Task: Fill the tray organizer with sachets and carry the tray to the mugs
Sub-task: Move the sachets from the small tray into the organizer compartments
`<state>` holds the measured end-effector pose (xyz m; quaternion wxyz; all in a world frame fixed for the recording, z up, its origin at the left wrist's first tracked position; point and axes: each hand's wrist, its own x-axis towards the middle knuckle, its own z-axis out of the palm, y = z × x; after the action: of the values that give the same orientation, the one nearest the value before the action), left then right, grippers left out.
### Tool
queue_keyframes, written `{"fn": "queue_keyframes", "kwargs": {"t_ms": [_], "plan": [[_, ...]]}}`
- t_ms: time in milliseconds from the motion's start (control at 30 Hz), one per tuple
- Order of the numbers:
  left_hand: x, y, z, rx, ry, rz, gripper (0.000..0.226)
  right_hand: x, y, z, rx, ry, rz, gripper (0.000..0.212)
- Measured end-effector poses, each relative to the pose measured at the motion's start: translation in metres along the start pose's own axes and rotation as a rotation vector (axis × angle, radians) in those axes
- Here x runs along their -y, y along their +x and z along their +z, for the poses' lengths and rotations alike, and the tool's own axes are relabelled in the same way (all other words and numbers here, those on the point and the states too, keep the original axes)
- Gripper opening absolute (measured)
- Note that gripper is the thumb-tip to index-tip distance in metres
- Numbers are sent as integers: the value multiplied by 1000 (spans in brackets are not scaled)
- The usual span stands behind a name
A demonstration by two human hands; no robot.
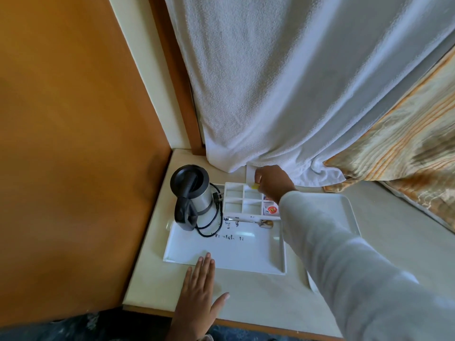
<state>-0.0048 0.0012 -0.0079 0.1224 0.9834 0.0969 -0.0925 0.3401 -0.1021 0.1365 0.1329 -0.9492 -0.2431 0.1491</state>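
The left hand (pixel 199 286) lies flat and empty on the table (pixel 258 296), fingertips touching the tray (pixel 187 244) rim. The organizer (pixel 242 201) sits at the tray's far end beside the kettle (pixel 194 195). The right hand (pixel 272 184) pinches a yellow sachet (pixel 254 186) over an upper compartment. Filling is underway; next, I judge, drop it in.

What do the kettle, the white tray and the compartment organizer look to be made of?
The kettle: brushed metal body by its silvery sheen, with a matte black lid and handle, probably plastic. The tray: glossy white, likely plastic or melamine; it mirrors light and has a thin moulded rim. The organizer: white with thin, even dividers, seemingly the same hard plastic, though its finish is hard to judge.
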Motion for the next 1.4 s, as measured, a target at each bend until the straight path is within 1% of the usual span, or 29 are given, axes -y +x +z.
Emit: {"fn": "queue_keyframes", "kwargs": {"t_ms": [33, 100, 233, 300, 333, 367, 433, 467, 533, 567, 600, 667, 733, 800, 833, 867, 900, 1033, 1133, 1200, 1267, 1300, 1400], "plan": [[0, 0, 0, 4, -1, 1, 92, 6, 3, -2, 35, -52, -15, 21], [0, 0, -1, 9, -4, -1, 92, 14, 10, -3, 94, -137, -11, 20], [1, -1, -3, 28, -9, -1, 91, 25, 15, 6, 117, -204, -26, 20], [1, -1, -4, 31, -9, 4, 91, 22, 15, 8, 108, -147, -16, 34], [2, -1, -4, 26, -8, 9, 91, 17, 16, 6, 97, -78, 7, 43], [3, -1, -4, 28, -11, 10, 91, 11, 15, 2, 69, 12, 31, 46], [4, -1, -3, 24, -16, 19, 92, -12, 6, -11, -31, 189, 79, 36], [6, -2, -3, 17, -15, 19, 92, -28, -3, -16, -88, 239, 102, 30], [6, -1, -2, 13, -23, 24, 92, -69, -32, -24, -157, 228, 175, 21], [6, -1, 0, 8, -24, 28, 92, -93, -48, -24, -148, 185, 223, 19], [6, -1, 1, 3, -28, 31, 92, -118, -65, -23, -97, 133, 282, 20], [6, -2, 3, -1, -33, 34, 92, -160, -97, -15, 92, 66, 436, 28], [4, -2, 4, -7, -27, 39, 92, -187, -122, -5, 241, 102, 548, 44], [5, -2, 4, -11, -23, 30, 93, -196, -134, 9, 278, 103, 526, 66], [4, -2, 5, -8, -22, 30, 93, -199, -138, 14, 264, 96, 504, 71], [4, -2, 6, -6, -19, 30, 94, -200, -139, 19, 245, 94, 484, 70], [4, -1, 6, -5, -16, 30, 94, -203, -139, 23, 225, 93, 473, 64], [4, 0, 7, 13, 0, 21, 95, -202, -136, 29, 165, 141, 482, 30], [2, 0, 6, 25, 5, 5, 96, -196, -135, 26, 161, 135, 487, 21], [1, 0, 5, 32, 6, -2, 96, -190, -134, 18, 113, 172, 500, 18], [-1, 0, 5, 28, 9, -8, 96, -177, -130, 7, 40, 297, 500, 16], [-1, 0, 5, 29, 10, -6, 97, -166, -127, 1, 0, 396, 484, 17], [-2, 0, 3, 23, 6, -11, 97, -117, -112, -12, -88, 775, 390, 21]]}}
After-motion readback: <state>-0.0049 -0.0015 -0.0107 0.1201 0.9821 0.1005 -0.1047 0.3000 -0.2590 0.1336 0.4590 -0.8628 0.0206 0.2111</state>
